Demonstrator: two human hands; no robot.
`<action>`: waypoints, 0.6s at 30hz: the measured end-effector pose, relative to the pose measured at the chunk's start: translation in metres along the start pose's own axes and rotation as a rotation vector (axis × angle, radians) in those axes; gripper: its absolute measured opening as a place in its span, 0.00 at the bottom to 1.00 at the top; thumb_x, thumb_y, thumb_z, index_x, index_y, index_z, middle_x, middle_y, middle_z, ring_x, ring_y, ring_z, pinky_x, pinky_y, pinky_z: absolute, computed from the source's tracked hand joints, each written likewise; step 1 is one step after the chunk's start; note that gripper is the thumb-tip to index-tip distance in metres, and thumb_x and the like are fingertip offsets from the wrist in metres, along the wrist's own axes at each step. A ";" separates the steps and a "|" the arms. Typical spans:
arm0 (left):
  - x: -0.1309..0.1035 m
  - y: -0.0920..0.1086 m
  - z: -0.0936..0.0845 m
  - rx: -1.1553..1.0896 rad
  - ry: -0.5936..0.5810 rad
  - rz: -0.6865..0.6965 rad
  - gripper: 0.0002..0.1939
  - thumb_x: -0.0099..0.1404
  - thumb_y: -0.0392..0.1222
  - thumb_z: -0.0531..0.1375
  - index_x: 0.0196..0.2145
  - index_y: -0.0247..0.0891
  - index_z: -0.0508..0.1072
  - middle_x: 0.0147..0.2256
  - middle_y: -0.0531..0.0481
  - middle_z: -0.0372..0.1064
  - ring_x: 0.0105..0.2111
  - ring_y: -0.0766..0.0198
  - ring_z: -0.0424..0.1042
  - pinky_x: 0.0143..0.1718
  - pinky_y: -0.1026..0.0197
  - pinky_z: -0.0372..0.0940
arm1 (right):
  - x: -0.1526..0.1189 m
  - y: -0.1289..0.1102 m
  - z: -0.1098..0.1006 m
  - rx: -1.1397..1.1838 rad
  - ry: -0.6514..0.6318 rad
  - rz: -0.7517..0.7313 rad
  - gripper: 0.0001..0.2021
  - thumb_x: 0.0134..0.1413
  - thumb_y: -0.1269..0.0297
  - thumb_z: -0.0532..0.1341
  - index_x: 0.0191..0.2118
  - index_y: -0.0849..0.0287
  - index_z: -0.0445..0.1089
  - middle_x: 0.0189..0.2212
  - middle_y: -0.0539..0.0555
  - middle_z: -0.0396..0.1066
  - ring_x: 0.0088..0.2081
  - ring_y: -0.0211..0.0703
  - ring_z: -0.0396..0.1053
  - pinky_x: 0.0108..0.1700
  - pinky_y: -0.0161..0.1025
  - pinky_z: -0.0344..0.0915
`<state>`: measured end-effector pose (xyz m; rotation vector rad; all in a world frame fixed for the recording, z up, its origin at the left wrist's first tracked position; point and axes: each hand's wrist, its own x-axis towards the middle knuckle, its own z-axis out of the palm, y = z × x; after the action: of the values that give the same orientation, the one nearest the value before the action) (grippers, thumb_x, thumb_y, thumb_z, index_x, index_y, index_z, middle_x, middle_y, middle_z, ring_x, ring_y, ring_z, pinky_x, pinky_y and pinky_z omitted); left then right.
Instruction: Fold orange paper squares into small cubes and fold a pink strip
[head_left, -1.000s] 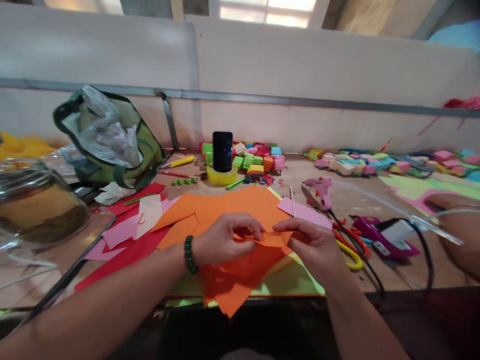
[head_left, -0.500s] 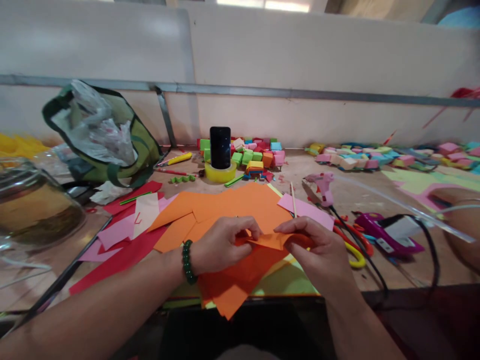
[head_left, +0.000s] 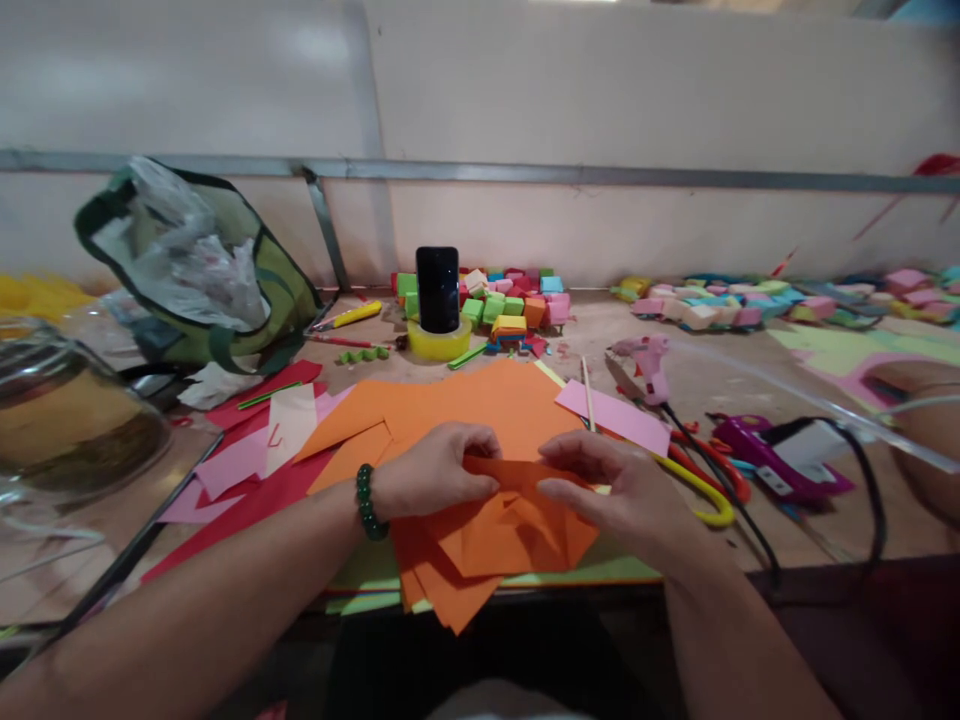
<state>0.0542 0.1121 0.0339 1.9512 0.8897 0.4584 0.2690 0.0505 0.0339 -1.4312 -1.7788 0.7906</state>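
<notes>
The left hand (head_left: pixel 439 472)'s grip is pinching a thin, creased orange paper sheet (head_left: pixel 499 540) lying between both hands, the right hand (head_left: pixel 628 490)'s grip is touching its other side, pinching or not I cannot tell, and pressing gently is probably keeping folds neat.

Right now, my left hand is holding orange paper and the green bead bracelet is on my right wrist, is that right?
Not quite: the head view shows the green bead bracelet on your left wrist, not your right. Your left hand is indeed holding orange paper.
</notes>
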 end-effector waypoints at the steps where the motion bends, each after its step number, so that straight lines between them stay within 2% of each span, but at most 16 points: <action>1: 0.000 0.001 0.000 0.035 -0.026 -0.001 0.04 0.51 0.34 0.59 0.29 0.36 0.68 0.27 0.56 0.65 0.27 0.69 0.63 0.30 0.67 0.58 | 0.001 0.000 0.002 0.001 -0.021 0.000 0.07 0.49 0.61 0.64 0.34 0.58 0.72 0.33 0.52 0.75 0.35 0.41 0.71 0.38 0.35 0.67; 4: -0.001 0.003 0.002 0.128 -0.037 -0.026 0.04 0.52 0.32 0.58 0.29 0.36 0.68 0.27 0.56 0.66 0.28 0.69 0.63 0.30 0.66 0.58 | 0.003 0.003 0.009 -0.024 -0.059 0.006 0.03 0.51 0.66 0.61 0.33 0.57 0.70 0.28 0.49 0.73 0.32 0.39 0.71 0.35 0.34 0.65; 8: -0.001 -0.001 0.005 0.274 0.003 -0.018 0.06 0.51 0.31 0.57 0.29 0.37 0.67 0.28 0.54 0.67 0.30 0.66 0.64 0.31 0.65 0.58 | 0.004 0.012 0.012 -0.137 -0.086 -0.007 0.09 0.48 0.69 0.62 0.39 0.56 0.68 0.29 0.48 0.72 0.32 0.39 0.70 0.34 0.34 0.64; 12: -0.003 -0.007 0.006 0.404 0.026 0.042 0.07 0.49 0.30 0.55 0.28 0.38 0.67 0.29 0.54 0.68 0.30 0.66 0.64 0.31 0.64 0.57 | 0.003 0.017 0.008 -0.302 -0.127 -0.109 0.05 0.46 0.73 0.60 0.31 0.57 0.70 0.29 0.50 0.71 0.33 0.40 0.68 0.34 0.34 0.62; 15: -0.004 -0.008 0.007 0.424 0.008 0.080 0.07 0.49 0.30 0.54 0.28 0.38 0.66 0.29 0.54 0.67 0.29 0.66 0.63 0.31 0.64 0.57 | 0.001 0.018 0.005 -0.293 -0.137 -0.207 0.08 0.46 0.77 0.58 0.30 0.58 0.71 0.30 0.52 0.72 0.35 0.41 0.68 0.37 0.36 0.63; 18: -0.004 -0.004 0.008 0.381 -0.014 0.124 0.07 0.50 0.31 0.55 0.29 0.38 0.67 0.29 0.53 0.68 0.29 0.66 0.64 0.32 0.64 0.58 | -0.002 0.017 0.005 -0.199 -0.146 -0.233 0.12 0.47 0.80 0.55 0.31 0.57 0.72 0.34 0.52 0.72 0.37 0.40 0.69 0.41 0.37 0.65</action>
<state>0.0549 0.1058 0.0261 2.3639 0.8999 0.3647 0.2738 0.0522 0.0172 -1.2846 -2.1411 0.6230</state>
